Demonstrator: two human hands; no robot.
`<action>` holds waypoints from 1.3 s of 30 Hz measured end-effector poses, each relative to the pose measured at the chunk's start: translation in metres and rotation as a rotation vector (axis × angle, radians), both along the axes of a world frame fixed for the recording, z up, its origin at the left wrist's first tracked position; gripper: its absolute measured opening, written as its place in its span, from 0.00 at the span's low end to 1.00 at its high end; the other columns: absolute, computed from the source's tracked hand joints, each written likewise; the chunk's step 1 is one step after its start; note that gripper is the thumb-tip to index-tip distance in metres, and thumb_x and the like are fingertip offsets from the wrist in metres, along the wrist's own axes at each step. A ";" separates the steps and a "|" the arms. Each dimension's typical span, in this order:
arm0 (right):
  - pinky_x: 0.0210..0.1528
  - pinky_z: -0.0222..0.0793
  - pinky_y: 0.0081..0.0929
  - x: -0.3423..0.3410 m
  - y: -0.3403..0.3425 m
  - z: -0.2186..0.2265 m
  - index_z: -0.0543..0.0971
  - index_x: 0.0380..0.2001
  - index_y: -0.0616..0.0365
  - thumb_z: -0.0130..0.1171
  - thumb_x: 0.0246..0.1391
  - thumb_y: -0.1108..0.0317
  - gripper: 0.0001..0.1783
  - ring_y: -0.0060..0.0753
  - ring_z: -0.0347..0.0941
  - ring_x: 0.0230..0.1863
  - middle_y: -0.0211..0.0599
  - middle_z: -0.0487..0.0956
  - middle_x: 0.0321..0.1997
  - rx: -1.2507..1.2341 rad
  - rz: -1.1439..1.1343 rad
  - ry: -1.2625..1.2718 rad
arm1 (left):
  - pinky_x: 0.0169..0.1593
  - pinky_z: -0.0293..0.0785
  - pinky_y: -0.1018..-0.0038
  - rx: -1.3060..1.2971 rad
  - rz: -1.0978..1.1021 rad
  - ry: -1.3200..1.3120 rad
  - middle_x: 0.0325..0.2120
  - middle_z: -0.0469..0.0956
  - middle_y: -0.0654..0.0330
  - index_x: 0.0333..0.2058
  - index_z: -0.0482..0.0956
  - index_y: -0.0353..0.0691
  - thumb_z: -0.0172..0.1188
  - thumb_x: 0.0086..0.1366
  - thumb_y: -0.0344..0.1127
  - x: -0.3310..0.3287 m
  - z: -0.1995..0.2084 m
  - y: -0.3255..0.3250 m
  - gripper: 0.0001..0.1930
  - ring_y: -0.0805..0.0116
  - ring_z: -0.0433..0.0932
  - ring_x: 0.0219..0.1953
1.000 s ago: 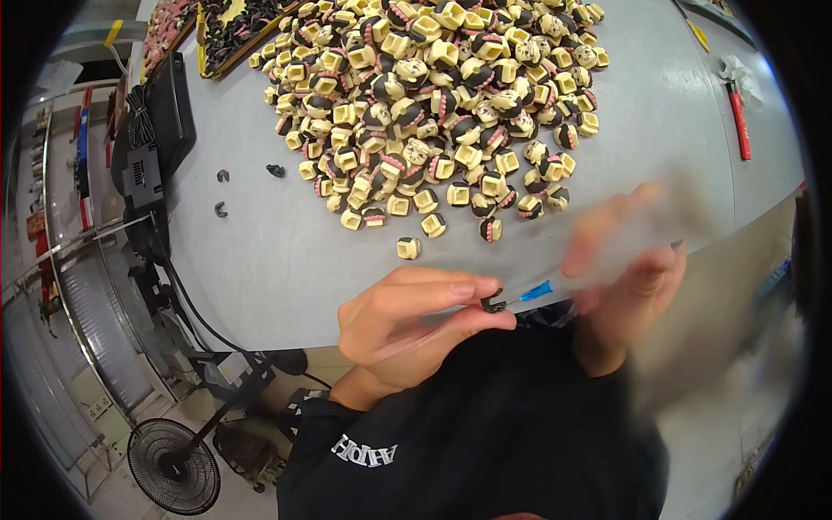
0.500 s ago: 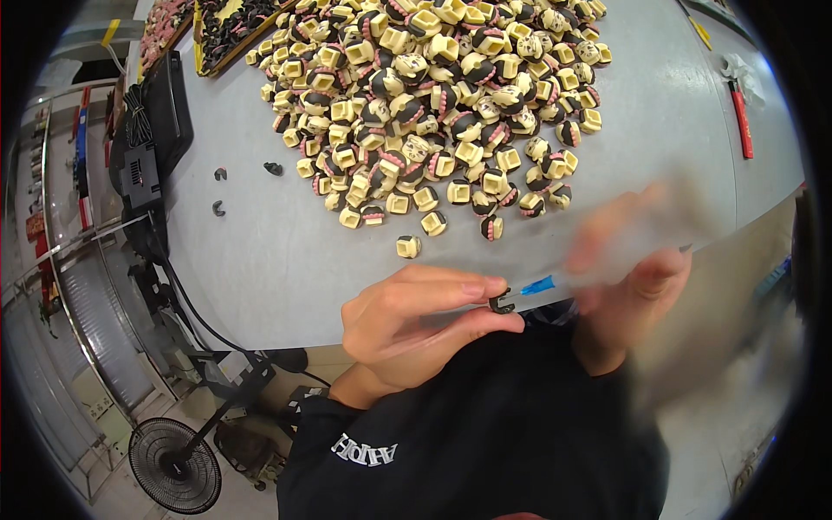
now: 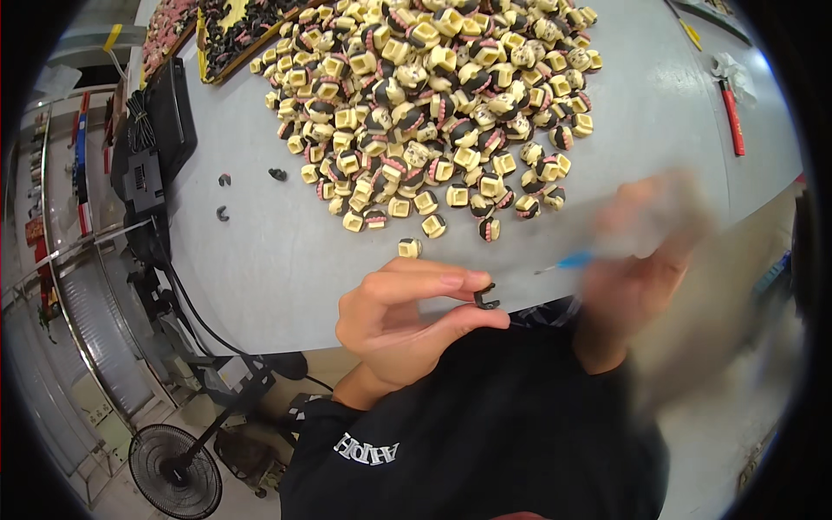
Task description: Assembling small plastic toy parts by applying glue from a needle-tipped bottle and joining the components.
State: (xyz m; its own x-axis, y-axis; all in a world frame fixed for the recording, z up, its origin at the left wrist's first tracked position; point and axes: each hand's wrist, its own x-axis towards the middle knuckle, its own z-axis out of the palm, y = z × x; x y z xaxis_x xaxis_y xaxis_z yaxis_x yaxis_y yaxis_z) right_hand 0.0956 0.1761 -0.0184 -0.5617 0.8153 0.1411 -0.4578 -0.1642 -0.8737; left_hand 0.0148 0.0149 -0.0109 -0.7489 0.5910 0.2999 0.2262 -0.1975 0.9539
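Note:
Between the thumb and index fingertip of my left hand (image 3: 403, 321) is a small black C-shaped piece (image 3: 486, 298), its open side facing right. My right hand (image 3: 637, 277), smeared by motion, is closed around a translucent applicator bottle (image 3: 672, 217). A blue needle tip (image 3: 575, 259) sticks out of the bottle toward the black piece, with a gap between them. The bottle's body is too blurred to make out its shape. Just beyond my left hand lies one cream piece with a square hollow (image 3: 409, 248).
A large heap of small cream, black and pink figure heads (image 3: 433, 113) covers the far middle of the grey table (image 3: 251, 286). Three small dark pieces (image 3: 277, 174) lie at left. Trays of parts (image 3: 238, 39) stand far left; a red-handled tool (image 3: 732, 119) lies right.
The needle tip, which was at the black piece, has drawn back to the right with my right hand. My left hand has shifted slightly left, still pinching the piece.

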 end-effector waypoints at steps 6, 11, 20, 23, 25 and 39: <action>0.39 0.67 0.19 0.006 0.036 0.015 0.63 0.43 0.62 0.54 0.56 0.62 0.19 0.26 0.71 0.36 0.47 0.77 0.36 0.146 -0.043 0.134 | 0.34 0.79 0.75 0.053 0.002 -0.102 0.30 0.77 0.48 0.36 0.70 0.31 0.69 0.42 0.18 -0.002 0.000 -0.002 0.21 0.64 0.79 0.30; 0.45 0.69 0.24 0.012 0.078 0.021 0.66 0.43 0.62 0.57 0.49 0.78 0.18 0.31 0.70 0.45 0.50 0.73 0.47 0.621 -0.219 -0.407 | 0.34 0.77 0.76 0.026 0.003 -0.104 0.30 0.77 0.49 0.36 0.70 0.31 0.69 0.42 0.17 -0.001 0.003 -0.005 0.21 0.65 0.79 0.30; 0.48 0.67 0.28 0.000 0.087 0.026 0.69 0.42 0.63 0.55 0.49 0.79 0.15 0.31 0.70 0.48 0.44 0.75 0.45 0.634 -0.041 -0.538 | 0.33 0.76 0.78 0.052 -0.006 -0.135 0.31 0.78 0.50 0.36 0.71 0.31 0.69 0.43 0.18 0.000 0.004 -0.006 0.20 0.69 0.78 0.29; 0.48 0.66 0.29 0.000 0.109 0.034 0.71 0.39 0.62 0.56 0.49 0.77 0.12 0.28 0.70 0.47 0.40 0.76 0.43 0.674 -0.135 -0.522 | 0.33 0.76 0.78 0.070 -0.023 -0.145 0.31 0.77 0.50 0.36 0.71 0.31 0.68 0.43 0.17 -0.004 0.004 -0.008 0.20 0.69 0.77 0.29; 0.47 0.65 0.29 -0.015 0.143 0.034 0.75 0.36 0.60 0.58 0.48 0.74 0.09 0.28 0.70 0.45 0.36 0.77 0.41 0.858 -0.247 -0.608 | 0.33 0.76 0.78 0.063 -0.017 -0.123 0.31 0.77 0.50 0.36 0.71 0.31 0.67 0.43 0.16 -0.003 0.005 -0.002 0.19 0.69 0.77 0.29; 0.47 0.68 0.26 -0.071 0.176 0.056 0.75 0.41 0.61 0.54 0.54 0.72 0.11 0.30 0.76 0.39 0.38 0.79 0.36 1.121 -0.110 -0.530 | 0.34 0.77 0.77 0.062 0.038 -0.152 0.32 0.76 0.52 0.35 0.72 0.32 0.66 0.44 0.16 0.001 0.006 -0.007 0.18 0.69 0.77 0.30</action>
